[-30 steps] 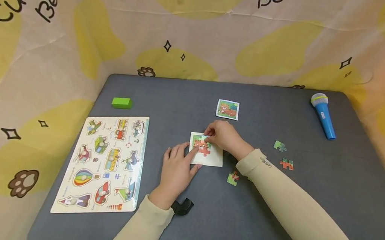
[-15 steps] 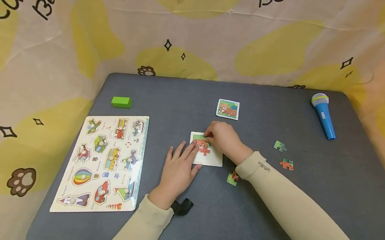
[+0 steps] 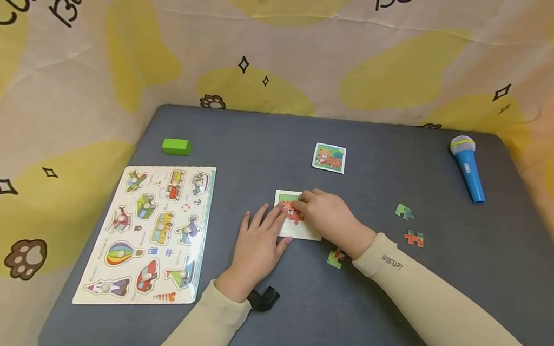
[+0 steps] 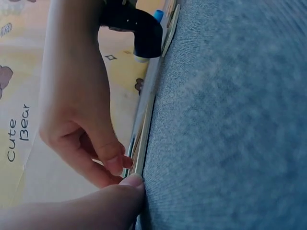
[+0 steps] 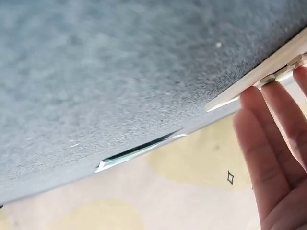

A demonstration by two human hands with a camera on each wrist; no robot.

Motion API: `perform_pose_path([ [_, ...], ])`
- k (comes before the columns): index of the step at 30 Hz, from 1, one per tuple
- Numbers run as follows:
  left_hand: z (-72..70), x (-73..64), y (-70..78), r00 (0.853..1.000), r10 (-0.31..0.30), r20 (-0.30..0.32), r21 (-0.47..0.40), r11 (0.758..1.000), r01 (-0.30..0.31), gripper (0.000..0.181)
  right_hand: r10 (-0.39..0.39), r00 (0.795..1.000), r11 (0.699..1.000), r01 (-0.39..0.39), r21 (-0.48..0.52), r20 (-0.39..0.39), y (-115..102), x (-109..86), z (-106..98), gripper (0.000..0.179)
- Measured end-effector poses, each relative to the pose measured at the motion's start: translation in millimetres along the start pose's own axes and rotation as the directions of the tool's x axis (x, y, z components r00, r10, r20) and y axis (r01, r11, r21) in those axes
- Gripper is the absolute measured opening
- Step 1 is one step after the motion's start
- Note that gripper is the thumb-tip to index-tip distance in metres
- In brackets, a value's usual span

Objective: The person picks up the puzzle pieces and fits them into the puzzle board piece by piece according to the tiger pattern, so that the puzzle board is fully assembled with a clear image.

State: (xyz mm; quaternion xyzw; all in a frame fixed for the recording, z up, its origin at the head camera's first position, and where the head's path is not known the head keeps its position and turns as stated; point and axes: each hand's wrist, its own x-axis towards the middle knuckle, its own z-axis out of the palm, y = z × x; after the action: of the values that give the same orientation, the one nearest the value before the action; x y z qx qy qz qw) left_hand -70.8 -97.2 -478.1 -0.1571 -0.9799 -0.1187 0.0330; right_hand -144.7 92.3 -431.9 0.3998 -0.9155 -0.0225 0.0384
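A small white jigsaw board (image 3: pixel 304 231) lies at the middle of the table, carrying several joined pieces (image 3: pixel 296 216) of an orange and green animal picture. My left hand (image 3: pixel 257 250) lies with fingers spread straight over the board's left side. In the left wrist view its thumb (image 4: pixel 112 199) is at the board's near edge. Over the board's upper right, my right hand (image 3: pixel 334 218) touches the joined pieces with its fingertips. The right wrist view shows its long fingers (image 5: pixel 261 153) fairly straight at the pieces. Its palm hides part of the board.
Loose jigsaw pieces lie right of the board: one green (image 3: pixel 404 212), one orange (image 3: pixel 414 238), one mixed (image 3: pixel 335 258) by the right wrist. A picture card (image 3: pixel 329 158) is behind. Around them are a vehicle peg puzzle (image 3: pixel 162 172), a green block (image 3: pixel 176 147) and a blue toy microphone (image 3: pixel 471 172).
My right hand has come down and right from the board's top edge, its fingers lower over the pieces. My left fingers straightened early on and then stay almost still.
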Motion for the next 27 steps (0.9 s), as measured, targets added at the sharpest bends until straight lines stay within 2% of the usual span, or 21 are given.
perform_pose_path([
  [4, -1.8, 0.9, 0.3, 1.000, 0.005, -0.006, 0.004, 1.000, -0.005, 0.067, -0.008, 1.000, 0.999, 0.008, -0.049, 0.002, -1, -3.7, 1, 0.050],
  [7, -3.3, 1.2, 0.3, 1.000, 0.009, -0.004, 0.005, 1.000, -0.009, 0.067, -0.005, 1.000, 0.999, 0.006, -0.038, 0.021, -2, -5.2, 1, 0.047],
  [11, -4.1, 0.6, -0.2, 1.000, 0.000, -0.006, 0.010, 1.000, 0.000, 0.067, 0.026, 0.999, 0.997, -0.028, 0.075, 0.039, -2, -8.7, -2, 0.042],
  [14, -3.7, -0.8, -0.2, 1.000, -0.005, -0.001, 0.007, 1.000, 0.005, 0.067, 0.066, 0.997, 0.976, -0.071, 0.206, 0.029, 0, -12.9, -2, 0.036],
  [16, -3.0, -1.9, 0.2, 1.000, -0.002, 0.002, -0.001, 1.000, 0.002, 0.066, 0.076, 0.997, 0.964, -0.077, 0.255, 0.016, 2, -15.4, -2, 0.033],
  [22, -2.9, -2.6, 1.3, 1.000, 0.007, -0.019, -0.017, 1.000, -0.008, 0.065, 0.022, 1.000, 0.977, -0.023, 0.210, 0.004, 8, -17.3, -2, 0.034],
  [24, -3.5, -2.1, 1.5, 1.000, 0.005, -0.021, -0.015, 1.000, -0.006, 0.065, 0.008, 1.000, 0.972, -0.008, 0.234, 0.001, 11, -17.5, -2, 0.035],
  [27, -3.6, -1.4, 2.3, 1.000, 0.002, -0.006, -0.011, 1.000, -0.002, 0.065, 0.006, 1.000, 0.947, -0.006, 0.320, 0.000, 16, -20.4, -3, 0.037],
])
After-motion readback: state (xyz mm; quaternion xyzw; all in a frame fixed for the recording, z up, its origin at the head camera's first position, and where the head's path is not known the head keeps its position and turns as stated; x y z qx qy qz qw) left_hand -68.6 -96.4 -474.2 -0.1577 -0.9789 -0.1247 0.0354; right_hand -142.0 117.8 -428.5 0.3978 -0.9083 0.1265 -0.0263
